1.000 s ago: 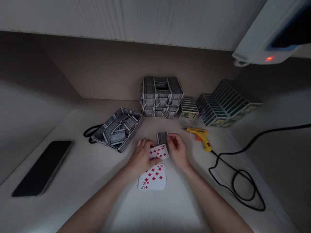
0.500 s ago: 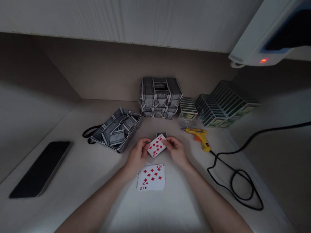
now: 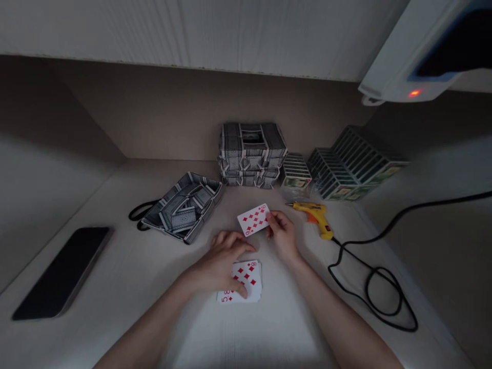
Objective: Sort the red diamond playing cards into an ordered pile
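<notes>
Between thumb and fingers, my right hand (image 3: 282,234) pinches the nine of diamonds playing card (image 3: 253,220) by its right edge, face up. My left hand (image 3: 223,261) is open over the left part of a small pile of playing cards (image 3: 251,287), thumb and fingers spread. The eight of diamonds lies on top of that pile, and the corner of a 5 peeks out at the lower left. Whether my left fingers press on the pile I cannot tell.
A tray made of cards (image 3: 188,236) holds folded card pieces, with black scissors handles (image 3: 142,215) beside it. A phone (image 3: 63,271) lies left. Behind stand a card-built box (image 3: 251,154) and stacked card packs (image 3: 338,174). A yellow glue gun (image 3: 315,215) trails its black cord (image 3: 369,302) on the right.
My left hand has let go of the nine of diamonds and moved down and nearer, over the pile. My right hand keeps the card, now turned flatter and shifted slightly right.
</notes>
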### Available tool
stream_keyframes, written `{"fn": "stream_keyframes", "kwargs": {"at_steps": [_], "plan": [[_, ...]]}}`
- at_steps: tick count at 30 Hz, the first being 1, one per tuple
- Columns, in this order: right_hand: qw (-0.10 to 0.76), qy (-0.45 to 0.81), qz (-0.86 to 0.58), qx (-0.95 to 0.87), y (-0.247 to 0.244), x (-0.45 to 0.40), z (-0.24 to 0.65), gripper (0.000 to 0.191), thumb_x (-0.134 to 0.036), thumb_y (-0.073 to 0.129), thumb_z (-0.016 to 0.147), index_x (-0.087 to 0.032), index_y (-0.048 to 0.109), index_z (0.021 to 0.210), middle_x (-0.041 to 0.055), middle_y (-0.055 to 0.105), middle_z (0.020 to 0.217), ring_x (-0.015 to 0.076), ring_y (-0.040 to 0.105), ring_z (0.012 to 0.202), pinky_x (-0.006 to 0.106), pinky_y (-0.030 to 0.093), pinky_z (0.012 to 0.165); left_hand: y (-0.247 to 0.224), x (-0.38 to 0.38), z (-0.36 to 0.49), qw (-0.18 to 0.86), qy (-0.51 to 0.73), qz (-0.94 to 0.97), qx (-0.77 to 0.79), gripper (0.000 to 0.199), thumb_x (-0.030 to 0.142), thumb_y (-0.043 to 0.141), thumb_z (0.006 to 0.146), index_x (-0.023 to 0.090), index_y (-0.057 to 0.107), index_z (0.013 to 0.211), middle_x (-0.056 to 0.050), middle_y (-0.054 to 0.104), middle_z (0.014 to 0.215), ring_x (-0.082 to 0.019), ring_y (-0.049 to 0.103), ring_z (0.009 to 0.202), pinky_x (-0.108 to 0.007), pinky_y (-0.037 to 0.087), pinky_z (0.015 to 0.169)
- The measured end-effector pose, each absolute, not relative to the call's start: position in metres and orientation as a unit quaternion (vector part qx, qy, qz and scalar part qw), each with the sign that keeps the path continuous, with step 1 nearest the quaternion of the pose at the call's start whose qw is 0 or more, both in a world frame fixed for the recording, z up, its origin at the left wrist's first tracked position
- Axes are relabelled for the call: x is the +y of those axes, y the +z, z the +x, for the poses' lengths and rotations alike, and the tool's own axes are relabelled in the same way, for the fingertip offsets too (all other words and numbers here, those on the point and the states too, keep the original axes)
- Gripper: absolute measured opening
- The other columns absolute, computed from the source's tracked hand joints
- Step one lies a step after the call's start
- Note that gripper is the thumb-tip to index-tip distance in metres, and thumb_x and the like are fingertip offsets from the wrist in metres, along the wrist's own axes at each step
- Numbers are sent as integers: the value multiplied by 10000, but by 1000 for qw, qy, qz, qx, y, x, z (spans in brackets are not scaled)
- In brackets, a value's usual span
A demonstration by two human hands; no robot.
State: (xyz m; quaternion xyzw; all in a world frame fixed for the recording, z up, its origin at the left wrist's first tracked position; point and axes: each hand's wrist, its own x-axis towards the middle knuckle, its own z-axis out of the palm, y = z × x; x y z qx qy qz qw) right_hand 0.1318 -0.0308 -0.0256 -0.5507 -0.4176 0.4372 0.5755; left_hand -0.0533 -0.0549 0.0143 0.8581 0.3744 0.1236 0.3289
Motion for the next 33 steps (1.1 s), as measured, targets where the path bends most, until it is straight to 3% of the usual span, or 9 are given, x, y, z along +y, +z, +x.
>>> {"fn": "stream_keyframes", "kwargs": {"at_steps": [18, 24, 28, 33], "plan": [[580, 441, -554, -403, -20, -33, 131, 246, -415, 563, 720, -169, 554, 706, -60, 444, 446, 77, 377, 386, 211, 290, 387, 8, -50, -49, 333, 187, 841, 384, 421, 314, 771, 491, 198, 510, 801, 4, 556, 886, -194, 465, 883, -328, 324, 812], [606, 487, -519, -355, -23, -33, 132, 235, -399, 599, 689, -186, 512, 738, -49, 518, 530, 78, 456, 385, 204, 364, 382, 1, -46, -49, 375, 291, 796, 375, 202, 321, 661, 664, 165, 534, 649, -30, 557, 870, -170, 483, 879, -299, 359, 793], [609, 530, -478, -346, -21, -35, 128, 252, -387, 618, 677, -212, 473, 787, -54, 545, 550, 98, 529, 406, 210, 415, 404, -4, -43, -48, 452, 355, 710, 406, 286, 349, 536, 770, 147, 521, 568, -9, 504, 700, -121, 486, 697, -238, 382, 632], [567, 573, -441, -395, -12, -41, 120, 272, -388, 612, 690, -200, 487, 841, -32, 591, 608, 111, 568, 453, 220, 430, 438, -9, -39, -47, 503, 422, 558, 508, 337, 426, 484, 782, 151, 491, 587, 51, 400, 506, -72, 354, 455, -200, 272, 426]]}}
